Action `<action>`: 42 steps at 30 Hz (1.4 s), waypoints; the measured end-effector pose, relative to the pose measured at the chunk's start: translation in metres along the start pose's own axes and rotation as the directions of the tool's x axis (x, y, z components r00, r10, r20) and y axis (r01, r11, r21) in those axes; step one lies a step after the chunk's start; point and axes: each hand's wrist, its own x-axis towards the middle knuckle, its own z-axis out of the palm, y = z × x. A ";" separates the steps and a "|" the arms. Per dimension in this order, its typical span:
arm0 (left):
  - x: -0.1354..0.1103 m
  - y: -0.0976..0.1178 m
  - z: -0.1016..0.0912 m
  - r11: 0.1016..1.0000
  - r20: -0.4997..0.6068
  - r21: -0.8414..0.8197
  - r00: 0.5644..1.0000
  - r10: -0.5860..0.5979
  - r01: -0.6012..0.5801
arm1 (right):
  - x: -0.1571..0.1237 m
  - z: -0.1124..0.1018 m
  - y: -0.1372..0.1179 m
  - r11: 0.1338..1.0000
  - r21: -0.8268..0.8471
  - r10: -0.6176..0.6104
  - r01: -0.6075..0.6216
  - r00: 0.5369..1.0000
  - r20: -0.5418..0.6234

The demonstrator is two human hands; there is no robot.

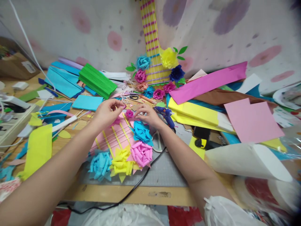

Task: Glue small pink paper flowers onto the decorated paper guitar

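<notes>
Left hand (109, 112): grip pinches a small magenta paper piece (123, 107) between thumb and fingertips, above the far end of a pink paper panel (107, 139). Right hand (148, 116): fingertips lie at the side of a magenta paper rose (129, 113); cannot tell whether this grip closes on it or only touches it. Rose position: between the two hands, at the panel's far end.

Panel carries yellow strips and thin strings. Around its near and right edges: blue crepe-paper flower (142, 133), pink flower (142, 153), yellow flower (122, 161), second blue flower (100, 165). Gray cutting mat (166, 171) underneath, on a wooden table (131, 193). Blue glue gun (164, 115) just beyond the right wrist. Yellow paper guitar (151, 40) with flowers stands behind, near the curtain (98, 28).
</notes>
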 end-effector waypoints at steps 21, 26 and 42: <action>-0.003 -0.003 0.005 0.998 0.036 0.054 0.999 0.040 -0.042 | -0.002 0.008 0.005 0.999 -0.040 -0.032 0.029 0.997 -0.070; -0.004 -0.006 0.008 0.986 0.028 0.100 0.991 0.131 -0.133 | -0.001 0.012 0.012 0.999 -0.011 -0.046 0.045 0.993 -0.109; -0.004 -0.008 0.010 0.992 0.015 0.073 0.995 0.100 -0.101 | -0.002 0.012 0.009 0.996 -0.069 -0.062 0.055 0.994 -0.095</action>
